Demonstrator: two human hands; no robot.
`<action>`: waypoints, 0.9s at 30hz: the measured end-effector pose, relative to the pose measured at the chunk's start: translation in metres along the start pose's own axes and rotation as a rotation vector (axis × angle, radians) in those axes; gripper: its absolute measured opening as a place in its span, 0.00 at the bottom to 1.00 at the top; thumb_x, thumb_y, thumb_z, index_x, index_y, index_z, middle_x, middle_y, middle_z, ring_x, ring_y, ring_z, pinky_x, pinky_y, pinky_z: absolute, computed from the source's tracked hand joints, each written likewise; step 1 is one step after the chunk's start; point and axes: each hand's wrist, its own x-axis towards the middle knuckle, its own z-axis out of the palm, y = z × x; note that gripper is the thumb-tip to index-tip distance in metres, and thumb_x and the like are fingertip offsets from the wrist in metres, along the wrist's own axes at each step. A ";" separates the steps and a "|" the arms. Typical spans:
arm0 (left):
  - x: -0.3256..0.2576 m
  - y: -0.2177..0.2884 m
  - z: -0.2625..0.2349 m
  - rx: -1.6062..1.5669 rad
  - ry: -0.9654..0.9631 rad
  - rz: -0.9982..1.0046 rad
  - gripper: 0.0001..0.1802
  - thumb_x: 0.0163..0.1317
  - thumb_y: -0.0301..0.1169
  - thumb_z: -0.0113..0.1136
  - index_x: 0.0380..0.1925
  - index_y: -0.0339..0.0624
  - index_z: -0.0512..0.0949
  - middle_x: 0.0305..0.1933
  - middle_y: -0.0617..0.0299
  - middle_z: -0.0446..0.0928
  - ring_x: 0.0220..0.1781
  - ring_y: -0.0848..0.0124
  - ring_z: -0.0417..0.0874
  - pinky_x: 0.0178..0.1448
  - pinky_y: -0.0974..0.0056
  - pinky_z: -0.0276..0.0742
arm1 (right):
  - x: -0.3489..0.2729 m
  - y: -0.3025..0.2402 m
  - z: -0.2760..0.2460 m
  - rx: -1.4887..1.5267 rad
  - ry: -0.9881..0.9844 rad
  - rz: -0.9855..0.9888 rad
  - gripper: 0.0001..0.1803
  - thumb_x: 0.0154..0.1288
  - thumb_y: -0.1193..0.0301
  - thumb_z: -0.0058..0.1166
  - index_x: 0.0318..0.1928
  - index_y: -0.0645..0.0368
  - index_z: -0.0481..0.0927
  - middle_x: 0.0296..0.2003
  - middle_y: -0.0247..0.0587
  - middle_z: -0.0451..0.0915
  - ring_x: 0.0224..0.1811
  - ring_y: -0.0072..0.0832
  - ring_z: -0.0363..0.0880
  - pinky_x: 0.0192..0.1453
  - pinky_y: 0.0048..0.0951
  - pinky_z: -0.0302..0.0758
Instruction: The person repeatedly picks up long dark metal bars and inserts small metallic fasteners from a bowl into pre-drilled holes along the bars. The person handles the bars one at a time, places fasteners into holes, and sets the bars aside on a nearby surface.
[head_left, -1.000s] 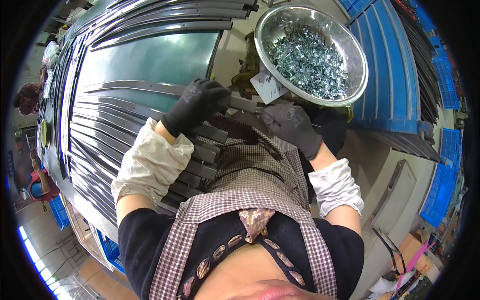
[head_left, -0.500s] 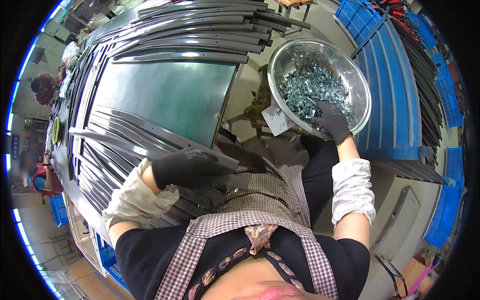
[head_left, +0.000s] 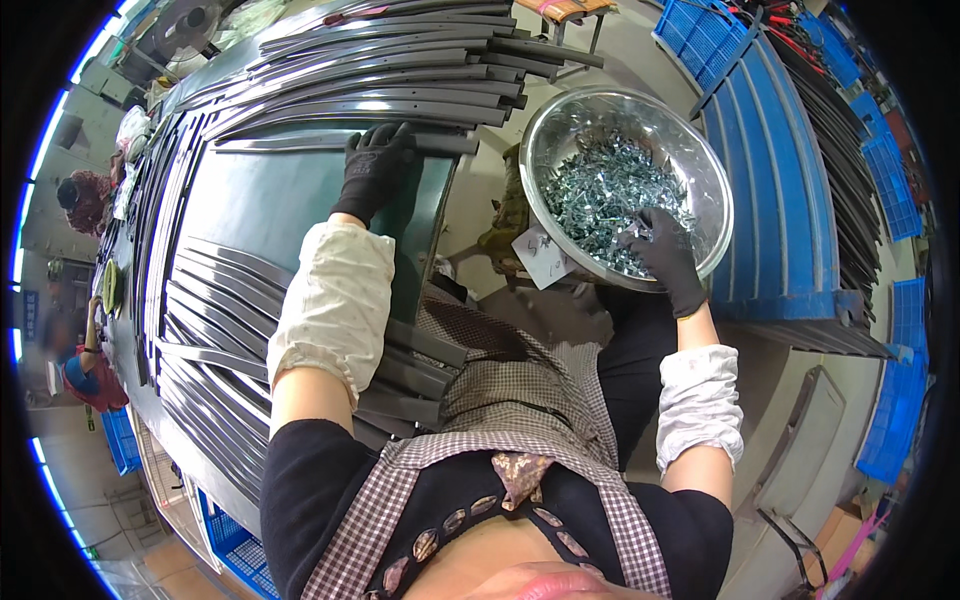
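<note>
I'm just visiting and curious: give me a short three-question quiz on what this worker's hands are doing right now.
1. True or false: the right hand is inside the metal bowl of small silvery parts.
2. What does the left hand rest on? A) a dark metal strip B) a blue crate C) the paper slip
3. Fill in: both hands wear ____ gloves.

Key: 1 true; 2 A; 3 black.

Grey concrete floor; blue crates right; green worktable.
</note>
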 end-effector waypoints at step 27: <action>-0.133 0.186 -0.128 -1.032 -0.383 0.425 0.20 0.51 0.31 0.69 0.46 0.43 0.83 0.37 0.52 0.80 0.36 0.51 0.82 0.42 0.52 0.78 | -0.146 -0.146 0.055 1.334 -0.758 0.104 0.38 0.63 0.65 0.67 0.69 0.64 0.63 0.52 0.37 0.78 0.50 0.23 0.78 0.52 0.30 0.78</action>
